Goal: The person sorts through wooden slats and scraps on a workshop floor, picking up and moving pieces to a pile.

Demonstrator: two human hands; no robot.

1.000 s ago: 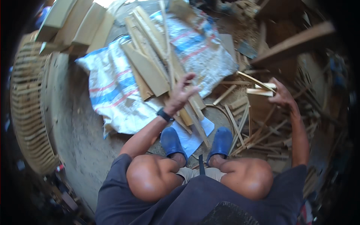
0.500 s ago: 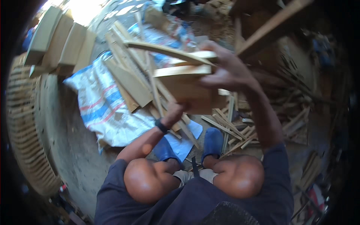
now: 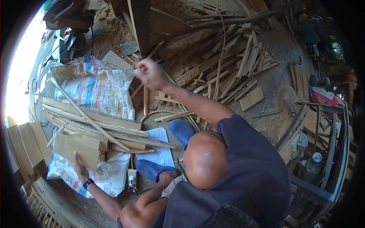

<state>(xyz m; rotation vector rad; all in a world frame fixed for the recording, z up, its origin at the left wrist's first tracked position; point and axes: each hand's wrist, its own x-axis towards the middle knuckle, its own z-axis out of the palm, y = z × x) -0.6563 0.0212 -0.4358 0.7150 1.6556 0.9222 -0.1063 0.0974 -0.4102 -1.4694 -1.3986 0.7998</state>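
My left hand (image 3: 80, 169), with a dark watch at the wrist, is at the near edge of a small stack of flat wooden boards (image 3: 78, 146). One digit lies over the top board's edge, and the other fingers are mostly hidden by the wood. The boards rest at the left, over long planks (image 3: 95, 117) and a white woven sack (image 3: 110, 178). My right hand (image 3: 152, 75) reaches forward, blurred, with its fingers curled. A dark shape shows just behind it; whether the hand holds that cannot be made out.
Several thick curved wood pieces (image 3: 26, 144) stand at the far left. Loose offcuts (image 3: 243, 57) lie ahead and to the right. A metal frame (image 3: 334, 152) stands at the right. A machine with a toothed disc (image 3: 70, 15) is at the top left. A white sheet (image 3: 159, 146) lies near my blue clogs.
The view has turned to the right. The boards, earlier held up between both hands, are now low at the left by my left hand. My right hand has left them and reaches forward.
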